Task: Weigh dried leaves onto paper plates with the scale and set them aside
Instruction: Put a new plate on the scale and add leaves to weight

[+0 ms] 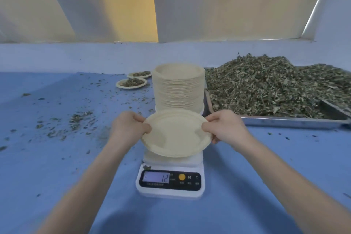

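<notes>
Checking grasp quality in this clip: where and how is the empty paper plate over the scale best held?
By its thin raised rim at opposite sides, coming in from left and right. The empty paper plate is wide, shallow and tilted, so the left hand and right hand each pinch an edge, thumb on top, fingers beneath, above the scale.

Plate stack (178, 87) blocks behind scale (170, 178); leaf tray (292, 122) crowds right; table (57, 157) open left.

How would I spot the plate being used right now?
Find the white scale in the middle of the blue table. The plate hangs just above it, held by both hands. Unlike the stacked plates behind, it is single, tilted and empty.
</notes>
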`<state>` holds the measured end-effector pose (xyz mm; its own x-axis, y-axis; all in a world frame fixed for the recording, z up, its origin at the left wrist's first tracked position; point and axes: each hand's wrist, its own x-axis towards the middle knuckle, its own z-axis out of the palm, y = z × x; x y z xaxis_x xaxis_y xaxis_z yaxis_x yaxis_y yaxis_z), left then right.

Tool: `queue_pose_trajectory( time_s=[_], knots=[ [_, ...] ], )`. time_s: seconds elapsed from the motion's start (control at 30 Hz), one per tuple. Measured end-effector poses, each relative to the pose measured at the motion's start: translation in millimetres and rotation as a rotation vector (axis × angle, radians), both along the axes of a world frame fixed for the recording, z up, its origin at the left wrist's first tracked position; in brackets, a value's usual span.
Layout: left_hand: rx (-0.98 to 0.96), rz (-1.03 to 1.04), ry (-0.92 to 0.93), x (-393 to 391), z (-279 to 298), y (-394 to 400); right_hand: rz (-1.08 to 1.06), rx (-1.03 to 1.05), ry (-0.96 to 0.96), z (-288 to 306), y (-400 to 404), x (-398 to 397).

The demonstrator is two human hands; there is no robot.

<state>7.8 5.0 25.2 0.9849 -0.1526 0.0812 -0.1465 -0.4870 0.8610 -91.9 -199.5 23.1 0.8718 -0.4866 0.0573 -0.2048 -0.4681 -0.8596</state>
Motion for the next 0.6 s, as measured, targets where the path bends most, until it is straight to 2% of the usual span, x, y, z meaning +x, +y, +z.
queue_pose_trajectory(
  time_s=[0.27, 0.37, 0.53, 0.6],
  knots=[
    [-0.039, 0.039, -0.045, 10, -41, -6, -0.064, -0.18, 0.063, -31, -5, 12],
    [-0.126, 0.038, -0.029, 9, -48, -3, -0.053, -0.083, 0.052, -39, -7, 13],
    [-0.352, 0.02, 0.185, 8, -54, 4, -0.074, 0.079, 0.042, -46, -10, 9],
    [-0.386, -0.004, 0.207, 7, -56, 7, -0.056, 0.114, 0.025, -48, -9, 6]
  ],
)
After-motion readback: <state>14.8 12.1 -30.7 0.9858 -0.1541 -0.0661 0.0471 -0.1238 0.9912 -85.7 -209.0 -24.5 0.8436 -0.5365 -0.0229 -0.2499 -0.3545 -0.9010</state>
